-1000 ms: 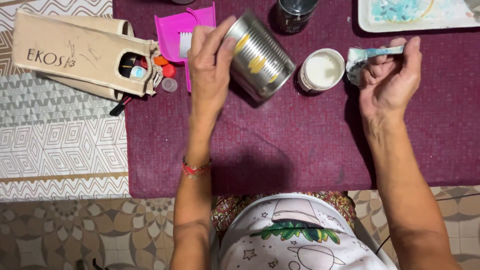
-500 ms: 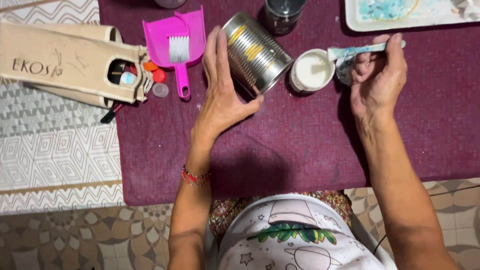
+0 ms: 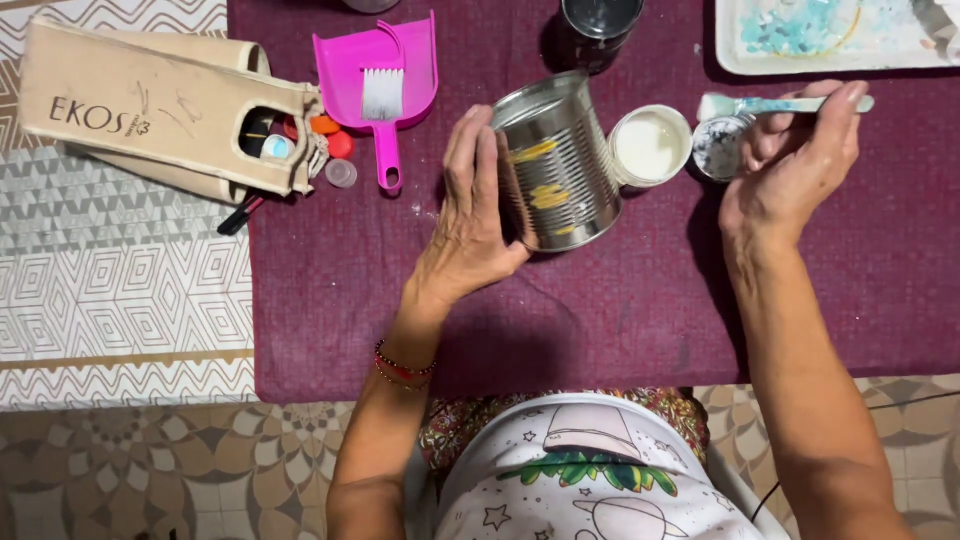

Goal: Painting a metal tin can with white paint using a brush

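My left hand [image 3: 468,215] grips the side of a shiny tin can [image 3: 555,165] that stands tilted on the dark red cloth [image 3: 600,310], with yellow smears on its wall. My right hand [image 3: 795,165] holds a paintbrush [image 3: 775,104] with a pale blue handle, its white bristle tip pointing left above a small round lid [image 3: 718,147] with whitish paint. A small white pot of white paint [image 3: 650,145] sits between the can and the lid.
A pink dustpan with a small brush [image 3: 380,75] lies at the back left, beside a beige fabric pouch [image 3: 150,110] spilling small caps. A dark jar [image 3: 598,25] stands behind the can. A white palette tray [image 3: 830,35] with blue stains is at the back right.
My left hand has slid down the can's side and the can stands more upright. My right hand has brought the brush over the small lid.
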